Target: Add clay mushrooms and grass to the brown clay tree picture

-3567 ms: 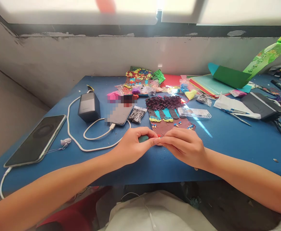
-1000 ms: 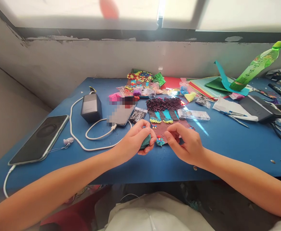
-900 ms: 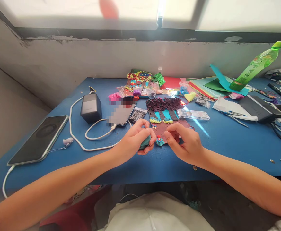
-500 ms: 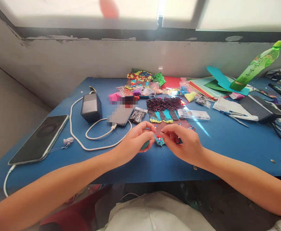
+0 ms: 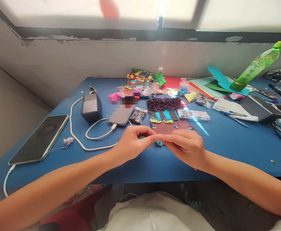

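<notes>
My left hand [image 5: 135, 141] is closed, thumb and forefinger pinched together, with a bit of teal clay [image 5: 141, 137] showing inside its curled fingers. Its fingertips meet those of my right hand [image 5: 186, 144], which is also closed in a pinch. Whatever sits between the touching tips is too small to make out. Just beyond lies a clay relief picture [image 5: 171, 127] with a brown ground, dark trunks on blue, a crown of dark purple petals and small mushroom-like figures. My hands cover part of its near edge, where a turquoise piece [image 5: 160, 143] peeks out.
Left of my hands are a phone on a white cable [image 5: 122, 115], a black power block [image 5: 91, 107] and a larger phone [image 5: 40, 139]. A clear plastic case [image 5: 193, 115] lies right of the relief. Behind are clay bags, coloured paper [image 5: 203, 88] and a leaning green bottle [image 5: 258, 65].
My hands have come together, so their fingertips now touch. The left fingers have turned, hiding more of the teal clay. More of the relief's brown ground shows.
</notes>
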{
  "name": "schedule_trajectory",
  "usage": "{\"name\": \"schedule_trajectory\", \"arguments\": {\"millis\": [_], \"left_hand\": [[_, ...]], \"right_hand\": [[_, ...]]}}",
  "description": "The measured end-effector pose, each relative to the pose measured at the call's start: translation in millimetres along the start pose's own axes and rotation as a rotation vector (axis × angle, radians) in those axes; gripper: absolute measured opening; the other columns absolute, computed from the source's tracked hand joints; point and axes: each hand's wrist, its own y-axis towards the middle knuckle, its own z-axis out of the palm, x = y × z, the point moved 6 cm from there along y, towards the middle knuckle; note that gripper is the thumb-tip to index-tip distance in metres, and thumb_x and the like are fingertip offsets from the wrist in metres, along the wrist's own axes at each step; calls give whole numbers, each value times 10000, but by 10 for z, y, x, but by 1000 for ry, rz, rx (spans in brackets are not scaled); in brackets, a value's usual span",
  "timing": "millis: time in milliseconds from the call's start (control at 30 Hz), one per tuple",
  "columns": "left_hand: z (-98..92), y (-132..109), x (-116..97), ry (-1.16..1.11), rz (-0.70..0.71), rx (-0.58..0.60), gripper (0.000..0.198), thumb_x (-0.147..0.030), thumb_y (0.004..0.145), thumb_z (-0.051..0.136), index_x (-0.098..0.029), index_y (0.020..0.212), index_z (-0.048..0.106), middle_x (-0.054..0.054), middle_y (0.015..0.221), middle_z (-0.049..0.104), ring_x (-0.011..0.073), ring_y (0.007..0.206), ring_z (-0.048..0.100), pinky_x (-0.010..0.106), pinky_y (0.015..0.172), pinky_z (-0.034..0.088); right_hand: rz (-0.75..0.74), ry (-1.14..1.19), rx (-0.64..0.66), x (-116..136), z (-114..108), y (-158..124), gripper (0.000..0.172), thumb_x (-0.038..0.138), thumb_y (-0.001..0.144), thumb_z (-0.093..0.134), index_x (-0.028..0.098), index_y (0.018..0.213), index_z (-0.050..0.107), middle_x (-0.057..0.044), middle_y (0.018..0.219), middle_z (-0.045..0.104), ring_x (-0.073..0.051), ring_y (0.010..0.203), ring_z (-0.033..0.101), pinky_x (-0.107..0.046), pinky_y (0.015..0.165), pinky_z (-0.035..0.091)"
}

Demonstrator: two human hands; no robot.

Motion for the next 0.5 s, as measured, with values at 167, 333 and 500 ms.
{"name": "schedule_trajectory", "arguments": {"millis": [167,333,500], "left_hand": [[-12,11,-37,71,98,-6,214,-332,782,628,-162,655,653,-13,533,557,112,541,492,229,545,401],[-21,3,-62,231,210,-22,206,-319,830,578,-163,710,639,3,631,604,117,600,509,226,555,387],[-23,30,-60,188,159,-21,236,-336,844,534,-170,689,598,-16,588,531,114,582,468,232,561,377]], "right_hand": [[4,29,1,6,-3,8,151,107,913,561,203,933,676,33,590,643,-60,487,545,-185,471,395],[33,6,-6,-29,7,-4,104,116,897,584,174,874,668,29,563,628,-62,462,521,-189,466,392],[80,-11,3,-78,37,-14,102,142,904,576,183,885,667,27,597,644,-71,483,543,-190,480,414]]}}
